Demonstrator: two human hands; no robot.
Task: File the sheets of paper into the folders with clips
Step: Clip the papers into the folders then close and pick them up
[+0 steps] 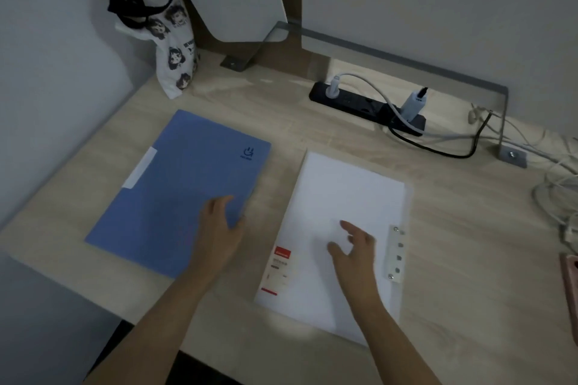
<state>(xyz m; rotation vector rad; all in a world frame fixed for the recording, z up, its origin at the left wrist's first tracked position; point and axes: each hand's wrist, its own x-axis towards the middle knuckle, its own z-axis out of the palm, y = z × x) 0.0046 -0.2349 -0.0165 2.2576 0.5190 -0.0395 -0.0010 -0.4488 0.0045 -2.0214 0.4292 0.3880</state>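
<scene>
Left hand point(219, 222) rests loose-fingered, gripping nothing, on the blue folder point(181, 184) at nine o'clock; best hook its three-o'clock edge open.

The folder point(184, 191) at left is plain blue; the sheets point(344, 206) at centre are white, with a red label point(282, 255). The tabletop point(469, 259) is pale wood grain, and the upper-left bag point(176, 53) is white, printed with dark cartoon faces.

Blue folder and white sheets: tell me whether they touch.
Apart. The head view shows a strip of bare desk between the blue folder and the white sheets.
</scene>
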